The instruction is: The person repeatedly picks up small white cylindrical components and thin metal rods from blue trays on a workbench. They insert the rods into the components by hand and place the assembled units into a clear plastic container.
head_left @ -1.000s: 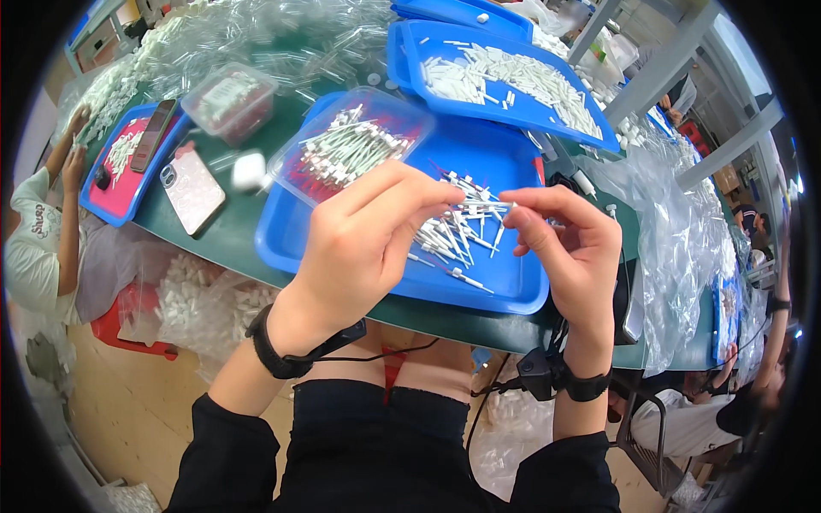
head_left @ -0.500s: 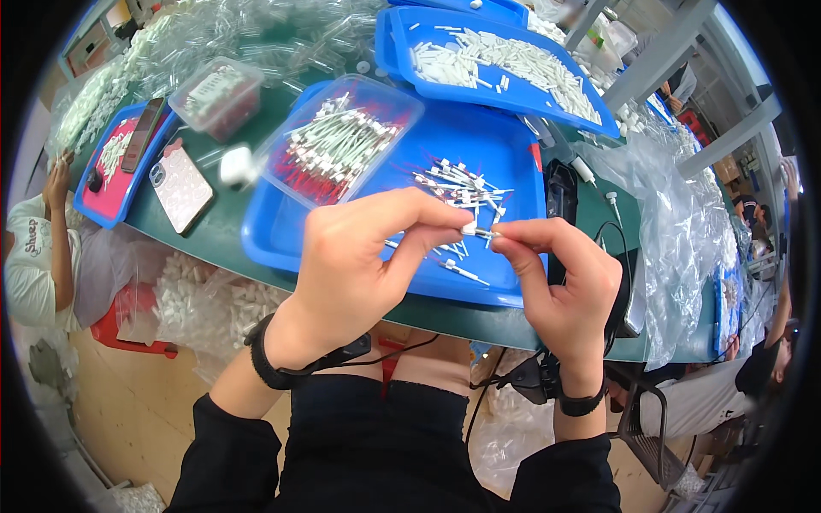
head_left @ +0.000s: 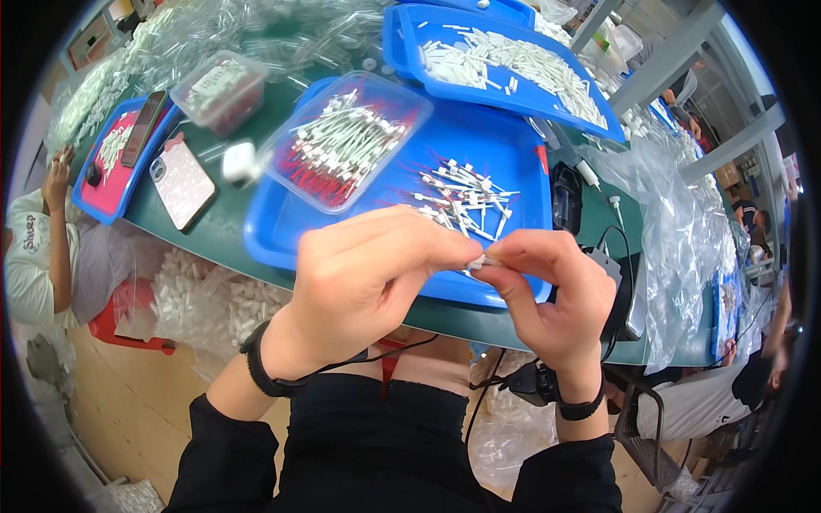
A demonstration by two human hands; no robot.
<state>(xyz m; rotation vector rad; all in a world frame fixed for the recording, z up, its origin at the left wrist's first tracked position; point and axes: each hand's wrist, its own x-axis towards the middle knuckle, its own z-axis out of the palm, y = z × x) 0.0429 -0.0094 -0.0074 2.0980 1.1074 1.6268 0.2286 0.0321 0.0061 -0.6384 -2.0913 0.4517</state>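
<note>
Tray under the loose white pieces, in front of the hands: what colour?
Blue. The tray shows best in the head view, lying on the green table.

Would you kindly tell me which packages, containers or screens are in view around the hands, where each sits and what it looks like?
Clear plastic tub: on the near blue tray, rectangular, full of white parts with red ends.
Smaller clear tub: far left on the green table, boxy, contents reddish.
Phone: left of the blue tray, lying flat, pale patterned back up.
Dark phone: on the pink tray, slim, screen off.
Clear plastic bags: right of the trays, crumpled.
</note>
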